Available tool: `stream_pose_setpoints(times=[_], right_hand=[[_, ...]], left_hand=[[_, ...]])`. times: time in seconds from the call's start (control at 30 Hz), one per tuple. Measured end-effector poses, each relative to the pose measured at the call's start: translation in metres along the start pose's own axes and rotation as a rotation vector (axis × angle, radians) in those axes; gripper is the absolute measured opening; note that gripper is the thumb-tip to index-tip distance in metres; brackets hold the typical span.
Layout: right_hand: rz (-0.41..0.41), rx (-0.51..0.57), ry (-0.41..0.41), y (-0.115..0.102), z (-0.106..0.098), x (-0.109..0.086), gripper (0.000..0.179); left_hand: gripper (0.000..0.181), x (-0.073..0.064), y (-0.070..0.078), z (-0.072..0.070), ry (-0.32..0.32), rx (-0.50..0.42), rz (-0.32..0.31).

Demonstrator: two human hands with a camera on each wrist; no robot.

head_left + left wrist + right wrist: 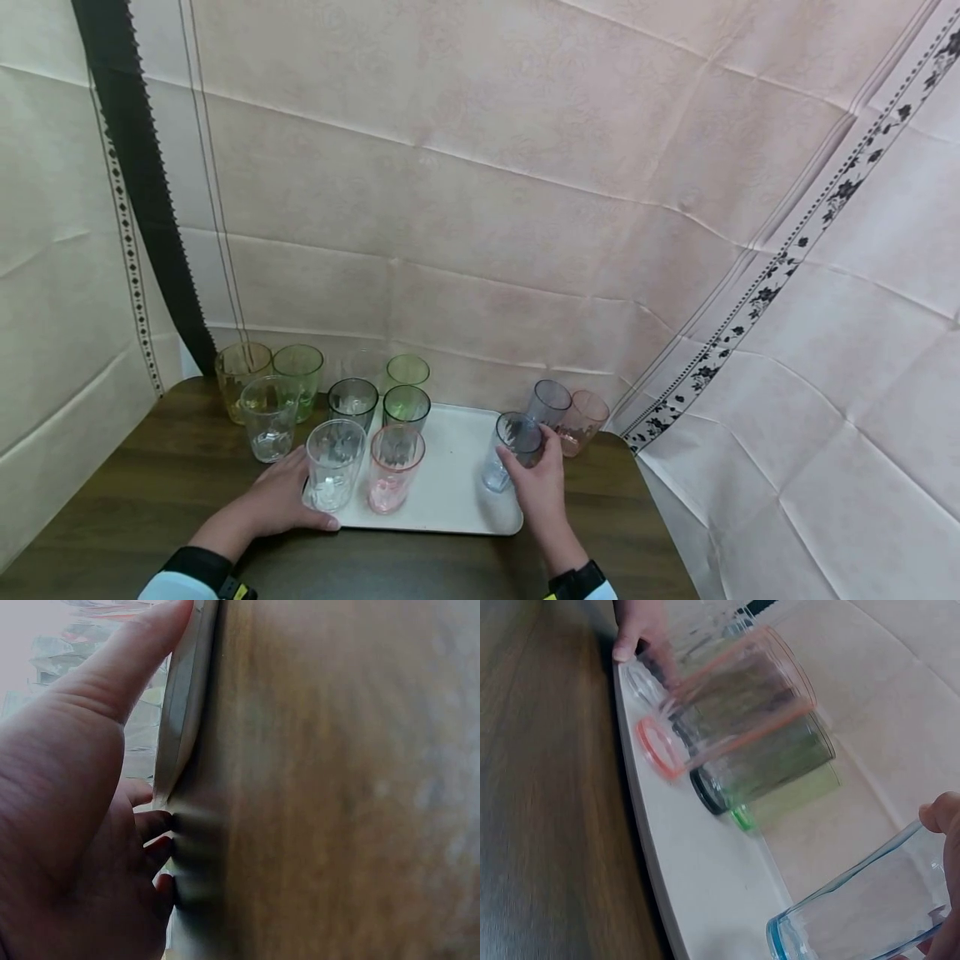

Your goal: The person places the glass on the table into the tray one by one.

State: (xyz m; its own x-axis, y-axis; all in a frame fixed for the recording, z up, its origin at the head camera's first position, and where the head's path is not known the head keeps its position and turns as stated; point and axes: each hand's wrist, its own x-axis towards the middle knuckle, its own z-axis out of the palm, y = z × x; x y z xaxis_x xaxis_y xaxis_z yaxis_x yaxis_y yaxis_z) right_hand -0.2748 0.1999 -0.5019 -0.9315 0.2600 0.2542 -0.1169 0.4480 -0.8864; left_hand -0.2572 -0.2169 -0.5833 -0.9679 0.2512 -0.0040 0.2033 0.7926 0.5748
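My right hand grips a blue-tinted drinking glass over the right end of a white tray. Whether its base touches the tray, I cannot tell. At the tray's front left corner my left hand holds the edge, with the thumb along the front rim and the fingers at the left side. Right beside that hand stands a clear glass. A pink glass, dark-rimmed glasses and a green glass stand upright on the tray's left part.
Left of the tray are a yellow glass, a green-tinted glass and another clear glass. A bluish glass and an orange-pink glass stand behind my right hand. Patterned cloth hangs behind the wooden table.
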Motion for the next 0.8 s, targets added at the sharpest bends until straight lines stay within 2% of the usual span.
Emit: stream_pose_setpoints(times=[0.27,0.8], right_hand=[[-0.051,0.035,-0.022,-0.008,0.023,-0.001,0.091],[-0.047,0.089,-0.108,-0.021,0.07,0.021,0.085]], left_hand=[[0.139,0.001,0.002,-0.001,-0.018,-0.012,-0.013],[0.138,-0.002,0.007,-0.003,0.013,0.01,0.013]])
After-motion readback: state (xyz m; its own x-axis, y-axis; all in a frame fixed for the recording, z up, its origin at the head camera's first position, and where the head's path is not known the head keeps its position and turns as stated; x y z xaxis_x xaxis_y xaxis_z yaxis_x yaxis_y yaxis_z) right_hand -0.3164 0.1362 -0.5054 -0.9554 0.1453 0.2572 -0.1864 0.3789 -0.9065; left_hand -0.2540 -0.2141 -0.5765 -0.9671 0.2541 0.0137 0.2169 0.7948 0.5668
